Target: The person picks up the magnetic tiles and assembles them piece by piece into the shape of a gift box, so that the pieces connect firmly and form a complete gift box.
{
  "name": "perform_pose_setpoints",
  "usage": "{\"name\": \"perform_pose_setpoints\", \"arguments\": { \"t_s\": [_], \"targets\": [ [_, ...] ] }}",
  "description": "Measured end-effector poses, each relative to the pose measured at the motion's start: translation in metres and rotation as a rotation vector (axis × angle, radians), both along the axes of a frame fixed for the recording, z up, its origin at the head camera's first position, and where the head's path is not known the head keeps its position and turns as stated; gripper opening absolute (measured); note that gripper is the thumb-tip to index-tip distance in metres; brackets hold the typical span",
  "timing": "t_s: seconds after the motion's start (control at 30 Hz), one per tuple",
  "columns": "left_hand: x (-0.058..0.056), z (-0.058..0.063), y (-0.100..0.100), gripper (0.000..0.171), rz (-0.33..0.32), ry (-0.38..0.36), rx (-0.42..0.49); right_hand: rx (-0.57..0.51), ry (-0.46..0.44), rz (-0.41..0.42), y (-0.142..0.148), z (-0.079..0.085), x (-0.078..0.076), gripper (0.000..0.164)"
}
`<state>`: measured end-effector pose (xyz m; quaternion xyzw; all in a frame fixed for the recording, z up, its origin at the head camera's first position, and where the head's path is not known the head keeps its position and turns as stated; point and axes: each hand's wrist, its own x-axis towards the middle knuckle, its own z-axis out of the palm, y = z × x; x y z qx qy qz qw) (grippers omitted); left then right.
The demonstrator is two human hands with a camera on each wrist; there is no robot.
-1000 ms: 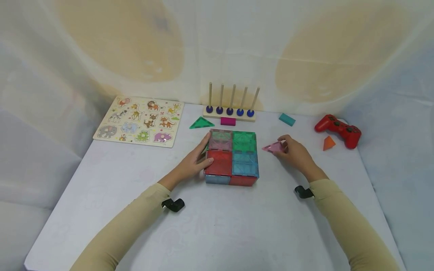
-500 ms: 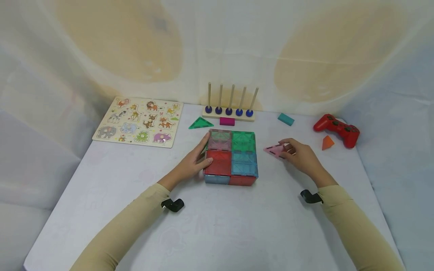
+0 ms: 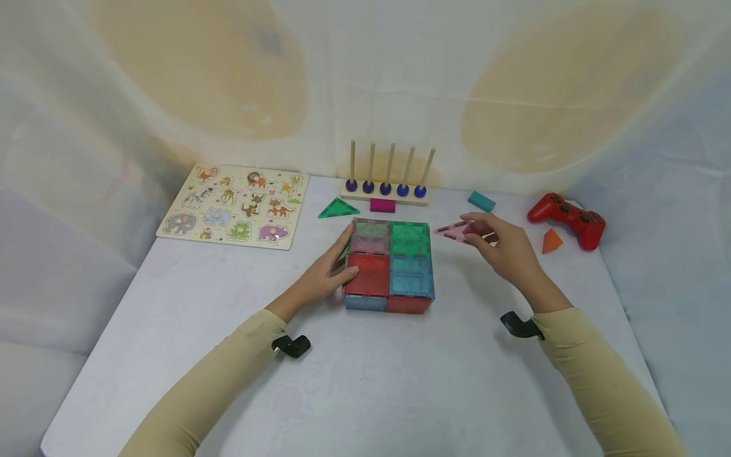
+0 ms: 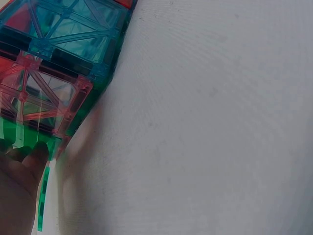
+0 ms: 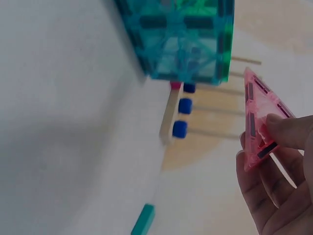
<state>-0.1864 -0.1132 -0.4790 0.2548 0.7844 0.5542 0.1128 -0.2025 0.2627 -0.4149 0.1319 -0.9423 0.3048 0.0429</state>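
My left hand [image 3: 320, 279] rests against the left side of a low box of magnetic tiles [image 3: 412, 277], its thumb lying over the red top tile and its fingers along the side. The top has pink, green, red and blue squares. In the left wrist view, fingertips [image 4: 36, 156] touch the green side wall. Right of the box, my right hand [image 3: 508, 254] pinches a pink triangular magnetic tile [image 3: 454, 231] above the table, apart from the box. The right wrist view shows the pink tile [image 5: 258, 112] between thumb and fingers.
Behind the box lie a green triangular tile [image 3: 339, 208], a magenta block [image 3: 382, 205] and a wooden peg stand [image 3: 412, 198] with blue beads. An animal puzzle board [image 3: 234, 203] is at left. At right are a teal block [image 3: 482, 202], a red game controller [image 3: 568, 219] and an orange piece [image 3: 551, 241].
My right hand has lifted the pink triangular tile and turned it, carrying it away from me and slightly left toward the box's far right corner. The left hand and box stay put.
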Motion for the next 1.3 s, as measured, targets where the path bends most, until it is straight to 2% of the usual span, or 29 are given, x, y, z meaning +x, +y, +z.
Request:
{"name": "perform_pose_setpoints", "arguments": {
  "t_s": [0.13,0.2,0.4,0.7,0.83,1.1,1.3],
  "targets": [
    [-0.009,-0.02,-0.001,0.085,0.005,0.016,-0.005,-0.01,0.043,0.08,-0.017,0.003,0.002,0.039],
    [-0.01,-0.025,-0.002,0.086,0.006,0.023,-0.009,-0.002,0.042,0.119,-0.026,0.004,0.004,0.038],
    [-0.01,-0.026,-0.003,0.086,0.003,0.026,-0.001,0.05,0.022,0.208,-0.05,0.003,0.006,0.037],
    [-0.011,-0.027,-0.004,0.085,0.0,0.023,-0.018,0.091,0.069,0.313,-0.069,-0.001,0.007,0.04],
    [-0.011,-0.028,-0.004,0.085,0.0,0.025,-0.015,0.075,0.063,0.317,-0.07,-0.002,0.009,0.041],
    [-0.011,-0.027,-0.004,0.084,-0.001,0.037,-0.007,0.07,0.068,0.302,-0.065,-0.004,0.009,0.031],
    [-0.01,-0.027,-0.004,0.085,0.005,0.028,-0.018,0.06,0.052,0.296,-0.063,-0.005,0.01,0.033]
  ]
}}
